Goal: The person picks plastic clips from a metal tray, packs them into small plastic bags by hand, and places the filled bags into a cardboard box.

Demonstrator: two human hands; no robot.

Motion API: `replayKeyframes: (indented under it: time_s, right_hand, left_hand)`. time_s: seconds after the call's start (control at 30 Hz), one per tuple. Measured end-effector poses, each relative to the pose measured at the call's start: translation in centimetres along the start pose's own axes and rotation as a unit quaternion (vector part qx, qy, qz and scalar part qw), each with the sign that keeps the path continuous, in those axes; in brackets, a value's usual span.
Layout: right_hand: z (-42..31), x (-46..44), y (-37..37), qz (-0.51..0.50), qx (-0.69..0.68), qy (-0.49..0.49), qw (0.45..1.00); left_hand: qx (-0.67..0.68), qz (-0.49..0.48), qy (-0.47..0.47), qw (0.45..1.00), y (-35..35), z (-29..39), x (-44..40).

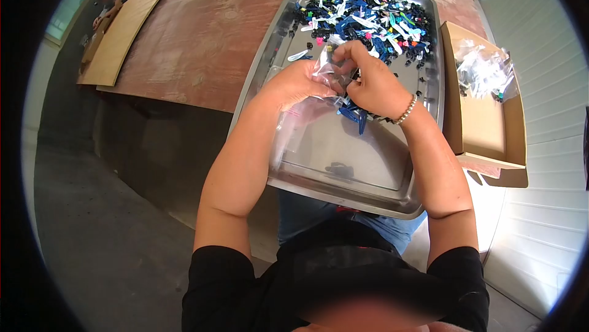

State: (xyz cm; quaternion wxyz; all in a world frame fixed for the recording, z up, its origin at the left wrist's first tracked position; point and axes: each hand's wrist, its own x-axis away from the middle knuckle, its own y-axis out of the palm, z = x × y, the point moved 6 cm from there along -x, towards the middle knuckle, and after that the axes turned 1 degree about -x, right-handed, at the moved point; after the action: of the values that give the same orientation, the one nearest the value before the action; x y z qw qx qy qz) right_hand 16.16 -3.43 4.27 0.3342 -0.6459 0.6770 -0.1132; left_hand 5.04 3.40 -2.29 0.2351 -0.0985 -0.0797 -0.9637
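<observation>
My left hand (296,85) is closed on a clear plastic bag (323,69), held up over the metal tray (368,142). My right hand (379,89), with a beaded bracelet at the wrist, curls its fingers in at the side of the bag. Whatever is between those fingers is hidden. Just below the hands lie a few blue snap hair clips (353,115) with small dark pieces. A large heap of small black clips and white, blue and coloured hair clips (368,22) covers the far part of the tray. More clear plastic (294,123) lies under my left forearm.
To the right, an open cardboard box (485,129) holds several clear bags (485,71) with small pieces inside. The tray rests on a reddish wooden table (202,31). Another person (113,3) is at the far left beside a wooden board (132,31). A white ribbed wall (546,148) stands on the right.
</observation>
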Motion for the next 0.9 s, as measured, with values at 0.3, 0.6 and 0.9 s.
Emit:
replayKeyframes:
  time_s: [0.3, 0.6, 0.9]
  right_hand:
    - [2.2, 0.0, 0.3, -0.051, -0.016, 0.079, 0.995]
    - [-0.7, 0.5, -0.5, -0.027, 0.158, -0.068, 0.985]
    - [-2.7, 1.1, 0.6, -0.162, 0.140, -0.075, 0.974]
  left_hand:
    - [-0.031, 0.042, 0.014, 0.999, 0.0, 0.0, -0.3]
    - [-0.088, 0.016, 0.025, 0.996, 0.7, 0.9, 0.0]
    - [-0.081, -0.055, 0.067, 0.993, 1.7, 1.8, 0.9]
